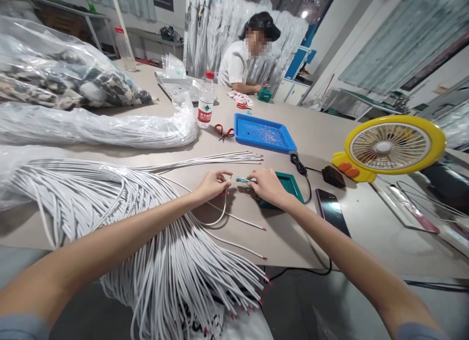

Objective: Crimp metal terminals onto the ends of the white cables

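My left hand (213, 185) is closed, thumb and finger pinching the end of a white cable (224, 210). A thin reddish tip stands up at its fingertips, and the cable loops down below. Facing it, a short gap away, my right hand (269, 184) is closed on a small slim piece, greenish and clear (242, 179); its exact kind is too small to make out. Beneath the right hand sits a green box (291, 186), partly hidden by it. A large bundle of white cables (176, 266) with red ends spreads under my left arm and over the table's front edge.
Beyond my hands lie a blue tray (264, 143), red-handled cutters (223, 131) and a water bottle (206, 100). To the right are a phone (332, 210) and a yellow fan (384, 147). Wrapped cables (110, 127) lie left. A person (236, 61) sits across the table.
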The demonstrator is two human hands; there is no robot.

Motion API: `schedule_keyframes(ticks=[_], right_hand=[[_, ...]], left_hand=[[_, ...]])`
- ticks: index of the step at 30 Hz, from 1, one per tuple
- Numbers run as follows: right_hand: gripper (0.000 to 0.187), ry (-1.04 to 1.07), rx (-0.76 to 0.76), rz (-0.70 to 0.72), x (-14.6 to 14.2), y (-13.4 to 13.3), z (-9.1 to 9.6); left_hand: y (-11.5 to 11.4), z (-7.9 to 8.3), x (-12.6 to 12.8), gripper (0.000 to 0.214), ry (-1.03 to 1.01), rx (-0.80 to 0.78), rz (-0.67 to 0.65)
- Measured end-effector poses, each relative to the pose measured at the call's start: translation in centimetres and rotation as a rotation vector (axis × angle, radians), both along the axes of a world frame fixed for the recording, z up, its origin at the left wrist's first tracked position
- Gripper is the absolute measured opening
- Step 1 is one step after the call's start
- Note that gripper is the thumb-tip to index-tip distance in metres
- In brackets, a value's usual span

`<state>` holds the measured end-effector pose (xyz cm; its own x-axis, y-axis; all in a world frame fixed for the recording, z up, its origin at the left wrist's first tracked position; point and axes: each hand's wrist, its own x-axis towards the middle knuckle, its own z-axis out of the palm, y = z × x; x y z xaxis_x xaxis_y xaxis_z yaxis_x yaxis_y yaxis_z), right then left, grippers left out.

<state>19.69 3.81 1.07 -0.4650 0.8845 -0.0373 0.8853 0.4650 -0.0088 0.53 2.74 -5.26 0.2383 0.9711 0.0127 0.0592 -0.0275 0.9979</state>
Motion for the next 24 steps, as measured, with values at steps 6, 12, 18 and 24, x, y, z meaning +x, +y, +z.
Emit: schedule_keyframes(ticks=[6, 12, 18, 24], right_hand=[[0.018, -0.056, 0.037, -0.05, -0.1, 0.3, -0.4], [0.024, -0.064, -0.097, -0.107, 0.3, 1.7, 0.2], [0.028, -0.091, -0.192, -0.163, 0.1, 2.7, 1.2], [0.022, -0.087, -0.045, -0.141, -0.6, 1.7, 0.7]], left_hand=[[0.2, 0.2, 0.0, 0.027, -0.045, -0.02, -0.024], [0.4, 0.2, 0.0, 0.026, -0.053, -0.045, -0.025], [0.3, 0.7, -0.2, 0.024, -0.072, -0.051, -0.041], [0.3, 1.0, -0.2, 0.02, -0.069, -0.037, -0.048]])
